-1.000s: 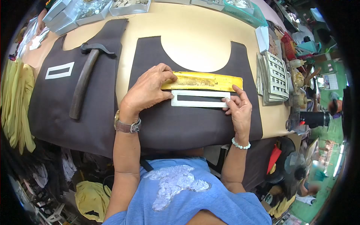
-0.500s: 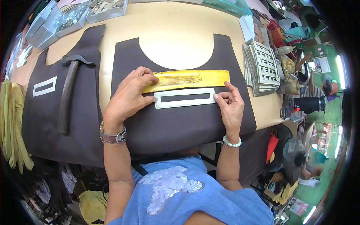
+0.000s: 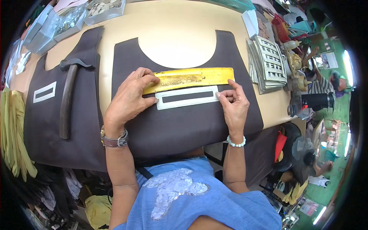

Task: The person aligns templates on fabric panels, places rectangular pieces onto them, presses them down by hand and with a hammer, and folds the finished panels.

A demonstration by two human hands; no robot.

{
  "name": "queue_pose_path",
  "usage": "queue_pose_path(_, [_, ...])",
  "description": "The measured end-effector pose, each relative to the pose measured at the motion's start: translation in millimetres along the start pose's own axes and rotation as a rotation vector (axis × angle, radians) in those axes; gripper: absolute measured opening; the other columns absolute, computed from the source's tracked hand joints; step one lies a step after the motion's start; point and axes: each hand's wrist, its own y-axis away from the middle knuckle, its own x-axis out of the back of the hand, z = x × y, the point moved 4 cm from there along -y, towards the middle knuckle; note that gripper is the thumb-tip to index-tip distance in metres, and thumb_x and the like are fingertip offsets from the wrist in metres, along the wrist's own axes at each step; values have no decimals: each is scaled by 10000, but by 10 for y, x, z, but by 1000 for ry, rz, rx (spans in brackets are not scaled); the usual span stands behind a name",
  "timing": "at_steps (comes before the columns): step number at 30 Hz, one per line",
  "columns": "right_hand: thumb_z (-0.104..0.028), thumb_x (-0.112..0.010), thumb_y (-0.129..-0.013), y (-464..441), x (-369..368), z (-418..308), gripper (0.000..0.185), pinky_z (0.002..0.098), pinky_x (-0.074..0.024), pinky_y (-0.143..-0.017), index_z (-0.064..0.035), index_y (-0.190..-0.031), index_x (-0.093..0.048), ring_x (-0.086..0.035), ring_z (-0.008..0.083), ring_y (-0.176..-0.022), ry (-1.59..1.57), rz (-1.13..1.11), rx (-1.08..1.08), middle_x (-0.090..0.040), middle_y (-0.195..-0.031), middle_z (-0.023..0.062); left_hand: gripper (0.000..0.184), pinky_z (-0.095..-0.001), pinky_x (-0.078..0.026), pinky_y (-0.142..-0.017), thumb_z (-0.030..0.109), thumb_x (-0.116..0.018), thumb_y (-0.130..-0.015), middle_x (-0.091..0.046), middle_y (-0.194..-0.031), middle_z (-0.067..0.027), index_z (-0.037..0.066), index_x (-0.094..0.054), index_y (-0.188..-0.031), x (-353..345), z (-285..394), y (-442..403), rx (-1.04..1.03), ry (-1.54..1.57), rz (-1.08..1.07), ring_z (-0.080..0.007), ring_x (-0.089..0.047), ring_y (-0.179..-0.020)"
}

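Blue shirt at 6 o'clock, then both hands half-open, fingers loosely curled. Left hand has its thumb on the 9 o'clock end of a white frame, right hand the 3 o'clock end. Fingertips rest on a yellow strip just beyond. It's all on a dark panel. Hammer around 10 o'clock, card stack at 2, tray near 11.
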Motion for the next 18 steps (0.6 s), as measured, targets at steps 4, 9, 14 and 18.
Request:
queue_pose_path(4, [-30,-651,-775,43,-39,-51,251,287,-484,-591,-9,-1023,-616,-607,185,-620,285,-22,257,-627,-751,64,367,-358,-427,-902,34,-692,-659,-537,-1058,-110,8,-596,-1012,10,41,14,-23,10,13,-275,-525,-1016])
queue_pose_path(9, [-58,-592,-807,150,-122,-259,112,356,-482,-649,-73,-897,-656,-602,268,-744,756,-23,527,-584,-836,88,228,-374,-442,-870,4,-617,-695,-577,-1003,-119,22,-610,-923,-187,267,207,-31,-212,238,-308,-545,-985])
queue_pose_path(14, [-35,-567,-801,42,95,-167,164,378,-475,-718,-19,-937,-656,-589,288,-813,432,-65,357,-596,-893,110,266,-416,-435,-897,29,-592,-751,-597,-1098,-98,68,-661,-1004,-467,324,551,-100,-461,358,-286,-542,-1060])
queue_pose_path(18, [7,-516,-792,334,-314,-559,234,400,-462,-839,21,-1000,-623,-585,323,-959,403,52,717,-617,-1009,177,324,-496,-379,-961,20,-552,-778,-562,-1196,-92,73,-637,-1087,-515,311,654,-87,-534,350,-305,-469,-1166])
